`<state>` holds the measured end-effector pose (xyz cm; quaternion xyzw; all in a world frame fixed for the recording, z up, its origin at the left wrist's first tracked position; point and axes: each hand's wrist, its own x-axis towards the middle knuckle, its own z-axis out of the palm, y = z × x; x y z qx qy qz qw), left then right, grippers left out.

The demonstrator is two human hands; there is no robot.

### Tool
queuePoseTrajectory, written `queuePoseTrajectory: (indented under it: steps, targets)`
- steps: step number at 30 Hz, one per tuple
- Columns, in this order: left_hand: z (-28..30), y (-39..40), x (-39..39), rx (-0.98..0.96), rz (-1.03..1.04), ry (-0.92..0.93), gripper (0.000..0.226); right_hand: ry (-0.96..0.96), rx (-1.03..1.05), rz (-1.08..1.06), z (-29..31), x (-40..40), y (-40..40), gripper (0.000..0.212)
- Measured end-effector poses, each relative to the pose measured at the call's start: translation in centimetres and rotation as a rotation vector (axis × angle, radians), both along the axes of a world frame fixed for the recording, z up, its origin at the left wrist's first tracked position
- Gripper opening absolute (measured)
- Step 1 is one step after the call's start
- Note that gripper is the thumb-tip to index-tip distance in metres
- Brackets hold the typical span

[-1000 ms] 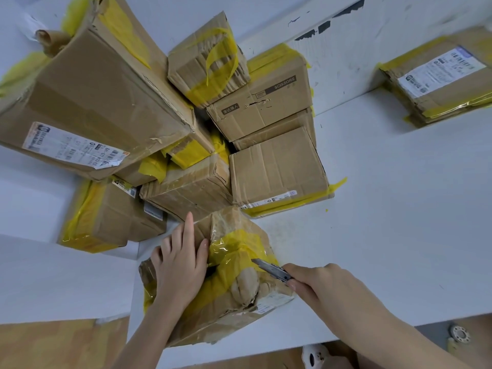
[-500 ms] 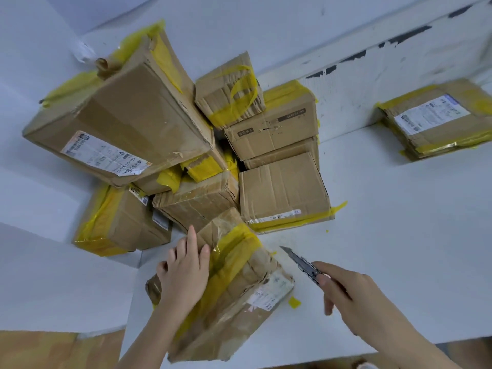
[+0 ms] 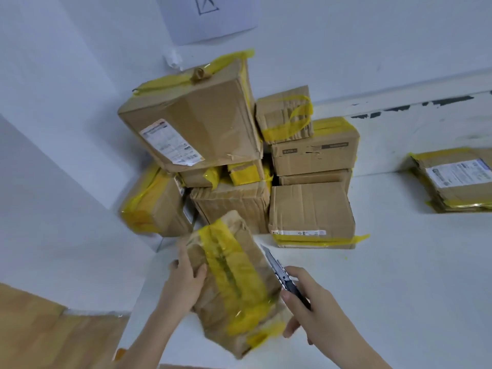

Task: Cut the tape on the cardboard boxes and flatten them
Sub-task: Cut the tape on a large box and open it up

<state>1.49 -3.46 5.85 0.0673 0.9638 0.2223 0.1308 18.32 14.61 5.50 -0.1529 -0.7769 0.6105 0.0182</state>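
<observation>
Right hand [image 3: 316,307]: curled round knife [image 3: 281,274], blade up beside box.
Left hand [image 3: 183,283]: grips box's left side.
Box [image 3: 234,283]: tilted, yellow-taped, between hands on table [image 3: 399,288].
Stack [image 3: 239,161]: taped boxes behind.

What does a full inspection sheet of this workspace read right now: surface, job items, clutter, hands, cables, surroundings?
Surface: white table, bare to the right of the hands.
Job's things: crumpled box with yellow tape along its top, at the near edge; pile of taped boxes stacked in the corner; flattened boxes at far right.
Clutter: small yellow tape scrap on the table.
Hands: left hand grips the crumpled box's left side; right hand holds the utility knife, blade beside the box's right edge.
Cables: nothing seen.
Surroundings: white walls, paper sheet on the wall, wooden floor lower left.
</observation>
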Motion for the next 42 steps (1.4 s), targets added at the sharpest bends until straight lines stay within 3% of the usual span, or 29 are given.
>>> queuePoseTrajectory:
  steps: [3,6,11,14,16,19,20,23,26,29,32,37,42]
  targets:
    - [-0.5,-0.1,1.8,0.173,0.075,-0.069,0.079,0.015,0.075,-0.042,-0.1,-1.0,-0.2,0.026]
    - [-0.7,-0.5,3.7,0.179,0.032,-0.135,0.073,0.065,0.151,-0.099,-0.3,-2.4,0.0,0.024]
    - [0.7,-1.0,6.0,-0.375,-0.207,-0.079,0.066,0.065,0.267,-0.201,-0.7,-4.8,1.2,0.024]
    - [2.2,-1.0,6.4,-0.489,-0.37,0.003,0.059,0.073,0.21,-0.204,-0.6,-6.1,2.1,0.028]
    - [3.4,-0.4,5.8,-0.42,-0.395,0.164,0.039,0.078,0.174,-0.176,-0.7,-7.0,2.4,0.028]
    - [3.5,1.2,3.7,-0.097,-0.455,0.52,0.024,0.095,0.133,-0.124,-1.0,-8.0,2.4,0.027]
    - [3.1,1.8,2.8,-0.087,-0.457,0.488,0.032,0.101,0.115,-0.116,-1.0,-8.3,2.4,0.027]
    - [1.0,3.1,1.2,-0.378,-0.486,0.312,0.073,0.087,-0.005,-0.12,-1.2,-8.6,2.8,0.027]
    - [-0.7,3.2,0.4,-0.519,-0.47,0.21,0.085,0.027,-0.076,-0.153,-1.7,-8.4,3.8,0.029]
    - [-0.9,2.9,0.4,-0.545,-0.463,0.132,0.08,-0.047,0.083,-0.137,-2.6,-7.5,5.0,0.02]
    - [-0.9,3.1,0.6,-0.542,-0.464,0.12,0.083,-0.087,0.317,-0.079,-2.8,-6.7,5.5,0.025]
    - [-1.0,3.2,0.7,-0.584,-0.46,0.127,0.076,-0.149,0.419,0.03,-1.5,-6.5,4.5,0.018]
    - [-1.1,3.2,0.8,-0.584,-0.467,0.141,0.074,-0.224,0.708,0.022,-0.4,-6.5,4.2,0.023]
